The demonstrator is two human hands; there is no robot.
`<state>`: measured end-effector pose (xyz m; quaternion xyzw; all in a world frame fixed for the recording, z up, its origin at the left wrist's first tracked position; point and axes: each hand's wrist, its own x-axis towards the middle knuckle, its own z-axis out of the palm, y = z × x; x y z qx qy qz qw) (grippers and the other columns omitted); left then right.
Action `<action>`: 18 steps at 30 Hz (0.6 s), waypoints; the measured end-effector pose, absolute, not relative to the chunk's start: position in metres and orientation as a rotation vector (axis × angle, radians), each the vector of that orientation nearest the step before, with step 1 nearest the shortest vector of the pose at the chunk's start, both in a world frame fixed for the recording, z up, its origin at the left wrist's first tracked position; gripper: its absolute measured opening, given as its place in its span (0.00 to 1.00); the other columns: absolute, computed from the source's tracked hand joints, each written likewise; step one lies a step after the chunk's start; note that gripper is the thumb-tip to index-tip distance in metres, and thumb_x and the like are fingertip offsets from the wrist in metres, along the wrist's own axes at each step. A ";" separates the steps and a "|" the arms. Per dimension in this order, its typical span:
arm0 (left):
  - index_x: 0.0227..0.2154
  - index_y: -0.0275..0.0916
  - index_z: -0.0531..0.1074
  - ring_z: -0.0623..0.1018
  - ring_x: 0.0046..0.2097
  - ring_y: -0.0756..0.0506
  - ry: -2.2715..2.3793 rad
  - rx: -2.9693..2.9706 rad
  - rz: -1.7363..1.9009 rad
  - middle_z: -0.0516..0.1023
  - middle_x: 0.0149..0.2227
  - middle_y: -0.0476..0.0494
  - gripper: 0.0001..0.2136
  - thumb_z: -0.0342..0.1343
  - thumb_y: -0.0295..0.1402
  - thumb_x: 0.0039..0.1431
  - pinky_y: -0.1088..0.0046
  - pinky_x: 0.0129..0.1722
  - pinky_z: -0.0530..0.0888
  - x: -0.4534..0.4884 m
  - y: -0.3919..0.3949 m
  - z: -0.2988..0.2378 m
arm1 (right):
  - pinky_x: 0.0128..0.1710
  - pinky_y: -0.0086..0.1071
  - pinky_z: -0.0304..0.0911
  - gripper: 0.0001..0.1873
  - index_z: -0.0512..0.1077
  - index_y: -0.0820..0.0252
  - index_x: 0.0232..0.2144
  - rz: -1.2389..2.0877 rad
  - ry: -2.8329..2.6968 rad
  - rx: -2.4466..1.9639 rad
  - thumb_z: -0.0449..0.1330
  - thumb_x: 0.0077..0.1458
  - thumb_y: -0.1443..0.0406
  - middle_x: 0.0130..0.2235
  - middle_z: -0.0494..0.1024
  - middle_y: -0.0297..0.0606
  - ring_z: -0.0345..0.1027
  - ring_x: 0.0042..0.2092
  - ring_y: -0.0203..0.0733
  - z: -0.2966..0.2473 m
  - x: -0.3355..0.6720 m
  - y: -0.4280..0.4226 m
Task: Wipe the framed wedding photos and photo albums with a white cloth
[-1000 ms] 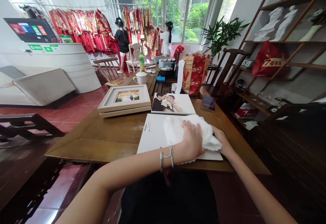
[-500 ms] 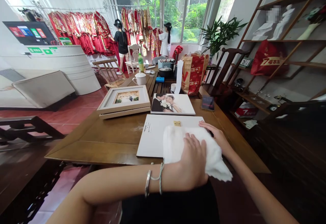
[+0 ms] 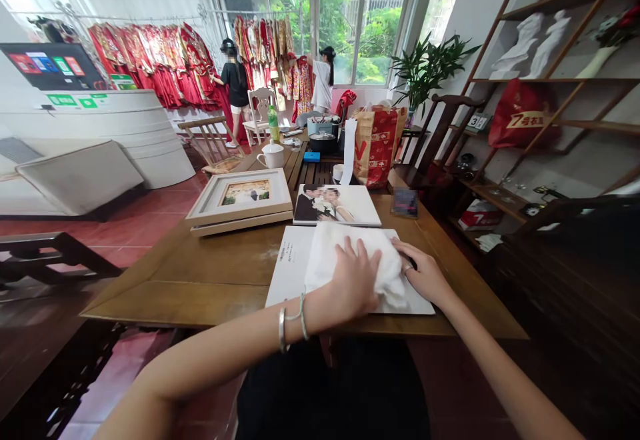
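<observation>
A white cloth (image 3: 320, 260) lies over the middle of a white picture panel (image 3: 285, 280), which is flat on the wooden table with small print at its left. My left hand (image 3: 356, 273) presses down on the cloth with its fingers spread. At the panel's right edge my right hand (image 3: 423, 272) rests with fingers stretched out, its fingertips close to the cloth. Just beyond the panel lies a wedding photo panel (image 3: 357, 205). Stacked picture frames (image 3: 240, 217), pale wood, are at the left.
A small dark plaque (image 3: 404, 203) stands at the right on the table (image 3: 200, 287). Farther back are a white lidded mug (image 3: 273, 155), a blue box (image 3: 311, 157), a green bottle (image 3: 273, 123) and a red-and-tan paper bag (image 3: 376, 150). Two people stand by racks of red garments (image 3: 160, 63).
My left hand and the cloth have moved away from me and to the left over the panel. The cloth now covers the small gold-coloured metal piece. My right hand stays at the right edge.
</observation>
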<state>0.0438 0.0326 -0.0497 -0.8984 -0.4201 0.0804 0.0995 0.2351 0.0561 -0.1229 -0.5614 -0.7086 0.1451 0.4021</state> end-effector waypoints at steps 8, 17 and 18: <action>0.63 0.34 0.45 0.54 0.60 0.23 -1.009 -2.742 0.277 0.51 0.62 0.25 0.42 0.52 0.51 0.51 0.47 0.52 0.58 0.027 -0.045 -0.047 | 0.58 0.46 0.55 0.17 0.73 0.58 0.45 0.368 -1.802 -1.450 0.51 0.55 0.65 0.54 0.71 0.44 0.62 0.57 0.47 -0.121 0.237 0.057; 0.60 0.39 0.52 0.58 0.59 0.28 -1.410 -2.708 0.117 0.56 0.60 0.29 0.32 0.51 0.45 0.56 0.51 0.49 0.61 0.031 0.068 -0.048 | 0.58 0.46 0.55 0.17 0.72 0.57 0.46 0.340 -1.820 -1.433 0.51 0.56 0.64 0.53 0.72 0.42 0.62 0.57 0.48 -0.127 0.240 0.056; 0.60 0.38 0.52 0.57 0.59 0.28 -1.432 -2.698 0.106 0.56 0.60 0.28 0.32 0.51 0.45 0.56 0.50 0.50 0.60 0.031 0.076 -0.050 | 0.58 0.46 0.55 0.17 0.72 0.56 0.46 0.341 -1.820 -1.436 0.51 0.56 0.64 0.53 0.72 0.42 0.62 0.57 0.47 -0.128 0.240 0.056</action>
